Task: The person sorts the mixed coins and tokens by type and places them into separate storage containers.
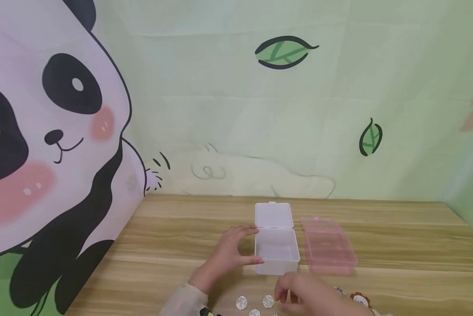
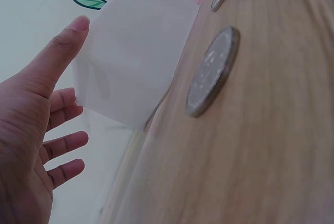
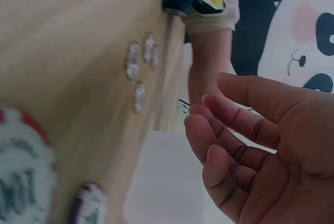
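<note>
An open white plastic box (image 1: 277, 267) stands on the table, its lid folded back. My left hand (image 1: 230, 252) spans the box's left side, thumb at the front left rim and fingertips by the rear left corner; in the left wrist view the outer fingers hang loose beside it. My right hand (image 1: 305, 292) hovers in front of the box. In the right wrist view its fingers (image 3: 229, 145) bend loosely, with nothing visible between them and the thumb. Several silver coins (image 1: 241, 303) lie on the table between the hands, one coin (image 2: 213, 72) looming near the left wrist camera.
Right of the white box lies a translucent pink box (image 1: 331, 248). A red-and-white poker chip (image 1: 360, 299) and a purple-edged chip (image 3: 88, 205) lie at the right front, partly behind my right hand. A panda-printed cloth (image 1: 220, 87) backs the wooden table (image 1: 410, 254).
</note>
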Motion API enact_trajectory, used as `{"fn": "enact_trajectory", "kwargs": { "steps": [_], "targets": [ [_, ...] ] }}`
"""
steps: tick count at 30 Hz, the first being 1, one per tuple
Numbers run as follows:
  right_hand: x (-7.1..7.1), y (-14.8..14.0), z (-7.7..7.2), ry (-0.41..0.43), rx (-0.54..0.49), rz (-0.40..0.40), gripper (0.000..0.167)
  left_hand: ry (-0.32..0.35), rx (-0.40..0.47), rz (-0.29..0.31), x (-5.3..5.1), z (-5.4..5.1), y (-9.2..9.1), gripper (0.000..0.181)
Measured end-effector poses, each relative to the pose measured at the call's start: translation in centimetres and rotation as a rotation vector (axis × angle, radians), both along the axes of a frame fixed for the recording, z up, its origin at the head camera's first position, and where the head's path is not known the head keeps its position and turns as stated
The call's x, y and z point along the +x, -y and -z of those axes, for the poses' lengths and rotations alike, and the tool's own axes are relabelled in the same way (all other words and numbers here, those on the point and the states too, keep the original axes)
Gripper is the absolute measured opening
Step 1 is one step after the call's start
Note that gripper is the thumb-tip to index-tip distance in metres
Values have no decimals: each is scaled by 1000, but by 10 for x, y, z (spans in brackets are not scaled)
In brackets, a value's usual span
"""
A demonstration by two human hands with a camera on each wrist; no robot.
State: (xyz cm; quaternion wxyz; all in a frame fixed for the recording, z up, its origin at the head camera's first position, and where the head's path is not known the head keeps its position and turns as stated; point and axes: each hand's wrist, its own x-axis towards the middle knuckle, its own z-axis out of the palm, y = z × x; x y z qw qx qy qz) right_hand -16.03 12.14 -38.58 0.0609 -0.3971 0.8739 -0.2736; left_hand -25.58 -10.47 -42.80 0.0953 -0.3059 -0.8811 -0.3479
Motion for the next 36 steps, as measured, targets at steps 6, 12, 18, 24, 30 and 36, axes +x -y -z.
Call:
{"fn": "enact_trajectory", "kwargs": {
  "steps": [6,12,18,24,30,36],
  "targets": [
    [2,5,14,20,66,10,7,0,-1,-3,2,0,1,69],
    [2,9,20,24,126,10,6,-1,9,1,1,0,0,69],
    [3,10,23,35,198,10,12,2,9,0,1,1,0,69],
    [2,12,28,-26,241,1,13,-2,-3,-1,1,0,0,69],
    [0,15,30,-30,262,1,12,-11,-2,4,1,0,-1,69],
    [1,20,29,-21,278,5,11,-16,-4,0,1,1,0,69]
  ]
}}
